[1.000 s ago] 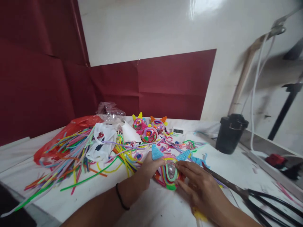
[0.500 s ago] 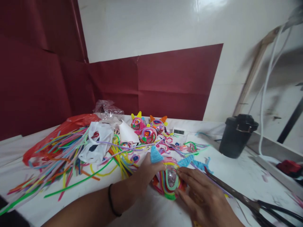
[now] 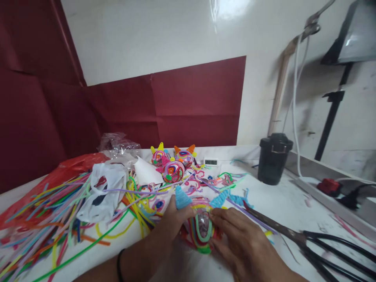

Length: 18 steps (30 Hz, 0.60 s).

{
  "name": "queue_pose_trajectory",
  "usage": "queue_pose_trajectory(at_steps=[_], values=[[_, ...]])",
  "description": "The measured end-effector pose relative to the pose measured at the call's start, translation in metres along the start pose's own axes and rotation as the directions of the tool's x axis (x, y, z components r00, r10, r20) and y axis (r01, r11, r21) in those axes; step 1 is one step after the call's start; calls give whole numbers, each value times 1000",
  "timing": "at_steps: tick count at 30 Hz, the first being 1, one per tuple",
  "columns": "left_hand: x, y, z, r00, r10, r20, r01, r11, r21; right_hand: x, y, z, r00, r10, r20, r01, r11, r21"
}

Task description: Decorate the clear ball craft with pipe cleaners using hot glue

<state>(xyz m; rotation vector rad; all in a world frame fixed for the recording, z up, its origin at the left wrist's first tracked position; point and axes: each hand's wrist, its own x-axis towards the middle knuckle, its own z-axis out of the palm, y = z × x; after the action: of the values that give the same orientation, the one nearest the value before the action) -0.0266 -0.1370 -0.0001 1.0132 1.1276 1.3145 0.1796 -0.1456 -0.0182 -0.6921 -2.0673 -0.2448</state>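
A round craft piece point(image 3: 202, 225) covered in coloured pipe cleaners, with two light-blue ears on top and a clear patch in its middle, sits low at the centre between my hands. My left hand point(image 3: 167, 231) grips its left side, the thumb by the left blue ear. On the right side, my right hand point(image 3: 241, 235) presses its fingers against the piece near the clear patch. The fingers under and behind it are hidden. Black-handled scissors point(image 3: 299, 237) lie to the right, their blades pointing toward the piece.
Pipe cleaners point(image 3: 49, 223) are heaped at the left beside a white plastic bag point(image 3: 101, 192) and a red bag point(image 3: 70, 168). Three finished-looking eared balls point(image 3: 173, 171) stand behind, near a small digital display point(image 3: 210, 161). A black cup point(image 3: 274, 160) and power strip point(image 3: 329, 188) are at the right.
The camera view has turned to the right, so the scene sits further left. Both hands still hold the piece in much the same grip.
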Motion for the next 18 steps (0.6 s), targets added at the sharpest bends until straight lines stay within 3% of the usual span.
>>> queue_pose_trajectory(at_steps=[4, 8, 18], values=[[8, -5, 17, 997, -68, 48, 65, 996, 62, 1, -2, 0, 1000, 6, 8, -6, 1000, 4], [11, -7, 22, 995, -79, 53, 75, 995, 70, -2, -1, 1, 1000, -11, -24, 11, 1000, -14], [-6, 7, -12, 996, 67, 66, -69, 997, 29, -8, 2, 4, 999, 3, -33, -4, 1000, -28]])
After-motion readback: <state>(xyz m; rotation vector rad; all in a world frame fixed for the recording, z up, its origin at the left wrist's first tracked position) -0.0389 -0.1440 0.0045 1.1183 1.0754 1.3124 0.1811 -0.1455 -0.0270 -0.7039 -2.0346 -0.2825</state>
